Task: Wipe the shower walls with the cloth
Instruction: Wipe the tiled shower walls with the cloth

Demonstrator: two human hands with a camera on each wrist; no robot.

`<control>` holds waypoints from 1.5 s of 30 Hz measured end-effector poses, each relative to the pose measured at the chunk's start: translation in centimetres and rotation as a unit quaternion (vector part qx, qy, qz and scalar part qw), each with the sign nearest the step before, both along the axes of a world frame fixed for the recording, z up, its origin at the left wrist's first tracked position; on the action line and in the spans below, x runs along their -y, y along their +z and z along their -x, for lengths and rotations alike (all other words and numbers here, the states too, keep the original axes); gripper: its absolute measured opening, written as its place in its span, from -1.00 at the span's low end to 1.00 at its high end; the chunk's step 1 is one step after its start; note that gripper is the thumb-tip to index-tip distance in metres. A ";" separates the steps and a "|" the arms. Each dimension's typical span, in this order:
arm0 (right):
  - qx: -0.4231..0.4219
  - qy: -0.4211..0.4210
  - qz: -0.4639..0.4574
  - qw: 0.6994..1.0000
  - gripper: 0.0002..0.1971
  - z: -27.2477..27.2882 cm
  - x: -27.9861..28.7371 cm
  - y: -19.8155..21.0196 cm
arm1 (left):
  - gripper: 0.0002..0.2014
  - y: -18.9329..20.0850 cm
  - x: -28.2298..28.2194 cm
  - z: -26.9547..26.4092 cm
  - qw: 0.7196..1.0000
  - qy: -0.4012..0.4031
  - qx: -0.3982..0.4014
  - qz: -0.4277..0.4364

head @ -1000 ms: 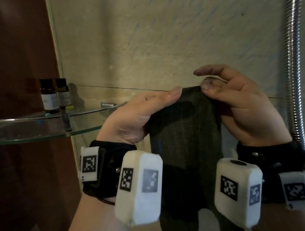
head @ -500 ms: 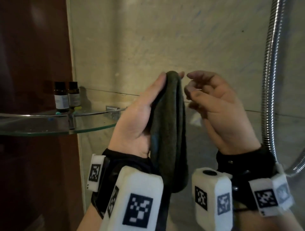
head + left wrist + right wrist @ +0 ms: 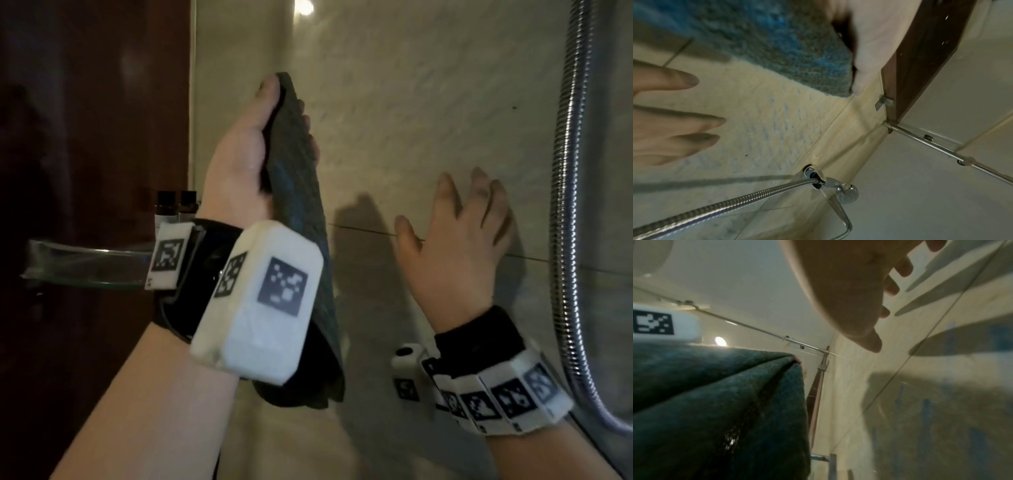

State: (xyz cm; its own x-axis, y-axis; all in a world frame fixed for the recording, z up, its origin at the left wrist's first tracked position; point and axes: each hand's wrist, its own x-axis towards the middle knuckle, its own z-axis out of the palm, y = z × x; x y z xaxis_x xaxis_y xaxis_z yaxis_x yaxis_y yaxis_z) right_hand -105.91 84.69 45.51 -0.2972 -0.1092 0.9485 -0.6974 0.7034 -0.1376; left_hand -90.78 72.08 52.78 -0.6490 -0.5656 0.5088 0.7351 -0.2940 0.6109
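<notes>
Seen from the head camera, the left hand (image 3: 248,161) grips the dark cloth (image 3: 301,212) near its top, thumb on the near face and fingertips curled round the far edge. The cloth hangs folded, its long axis close to vertical with a slight lean, its top end just above the thumb tip and its loose bottom end below the wrist. Its broad face is turned sideways toward the right hand, not yet flat to the shower wall (image 3: 411,102). The right hand (image 3: 459,243) holds nothing, fingers straight and spread, close to the wall beside the shower hose (image 3: 565,205); whether it touches the tile cannot be told. Two small bottles (image 3: 176,202) stand on a glass shelf (image 3: 85,267) behind the left wrist.

From the left wrist, the cloth (image 3: 766,40) lies across the palm side, and the spread fingers (image 3: 684,121) of the other hand show against the wall, with the shower head (image 3: 847,195) beyond.

From the right wrist, the right hand (image 3: 849,296) is open with fingers apart, and the cloth (image 3: 725,402) shows a fold running lengthwise.

To wipe well, the left hand should probably turn so the cloth's broad face meets the tile, fingers flattened behind it, then sweep in overlapping strokes, staying clear of the shelf.
</notes>
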 end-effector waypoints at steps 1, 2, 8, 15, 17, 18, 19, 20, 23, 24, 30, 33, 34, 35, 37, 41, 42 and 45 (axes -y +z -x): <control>0.008 -0.017 -0.002 1.000 -0.30 0.2 0.4 0.0 | -0.69 0.6 0.2 0.0 1.000 0.009 0.011 -0.005; 0.017 -0.034 -0.002 0.999 -0.27 0.3 0.8 0.0 | -0.69 1.1 0.4 0.0 1.000 0.014 0.028 -0.006; 0.059 -0.097 0.029 0.993 -0.11 -0.1 3.4 0.5 | -0.63 2.0 1.5 0.4 0.992 0.029 0.123 -0.016; 0.108 -0.150 0.027 0.982 -0.06 -0.5 5.1 0.6 | -0.58 -0.3 3.8 3.2 0.985 0.087 0.150 0.011; 0.111 -0.168 0.022 0.979 -0.06 -0.6 5.5 0.5 | -0.44 -1.2 4.1 4.2 0.975 0.122 0.179 0.048; 0.118 -0.177 0.017 0.977 -0.06 -0.7 5.5 0.5 | -0.38 -1.6 4.1 4.7 0.967 0.146 0.195 0.075; 0.125 -0.183 0.010 0.975 -0.06 -0.7 5.5 0.5 | -0.35 -2.0 4.0 4.9 0.957 0.175 0.204 0.109; 0.131 -0.192 0.003 0.973 -0.06 -0.7 5.5 0.5 | -0.33 -2.4 3.9 5.1 0.943 0.204 0.214 0.152; 0.157 -0.200 -0.007 0.967 -0.05 -0.7 5.3 0.6 | -0.29 -3.7 3.6 5.7 0.880 0.313 0.241 0.264; 0.164 -0.200 -0.007 0.966 -0.04 -0.7 5.3 0.7 | -0.28 -4.0 3.6 5.8 0.864 0.339 0.248 0.280; 0.188 -0.209 -0.011 0.960 -0.04 -1.0 5.4 0.9 | -0.22 -5.0 3.5 7.0 0.774 0.424 0.295 0.367; 0.203 -0.203 -0.018 0.958 -0.05 -1.2 5.3 1.0 | -0.22 -5.1 3.1 6.9 0.725 0.435 0.321 0.426; 0.204 -0.203 -0.020 0.958 -0.06 -1.2 5.3 1.0 | -0.23 -5.3 2.8 6.8 0.703 0.443 0.321 0.455; 0.204 -0.204 -0.022 0.957 -0.06 -1.2 5.2 1.0 | -0.24 -5.5 2.6 6.8 0.680 0.454 0.311 0.485; 0.208 -0.200 -0.024 0.957 -0.07 -1.2 5.1 1.0 | -0.25 -6.0 2.2 6.8 0.646 0.469 0.287 0.529; 0.217 -0.189 -0.030 0.957 -0.06 -1.1 5.0 1.2 | -0.22 -6.1 2.5 7.3 0.639 0.477 0.333 0.503; 0.218 -0.185 -0.032 0.958 -0.06 -1.1 5.0 1.2 | -0.20 -5.8 2.6 7.3 0.650 0.478 0.357 0.471; 0.219 -0.172 -0.034 0.960 -0.06 -0.9 4.9 1.2 | -0.18 -5.1 2.0 7.6 0.667 0.468 0.391 0.428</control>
State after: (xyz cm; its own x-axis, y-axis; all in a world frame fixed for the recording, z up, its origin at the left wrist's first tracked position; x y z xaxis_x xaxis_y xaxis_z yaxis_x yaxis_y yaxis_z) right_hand -104.97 79.79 46.70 -0.6952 0.0097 0.7187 -0.3084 0.8992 -0.3105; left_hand -98.37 70.07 47.72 -0.4726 -0.6284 0.6179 -0.2891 0.7729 0.5648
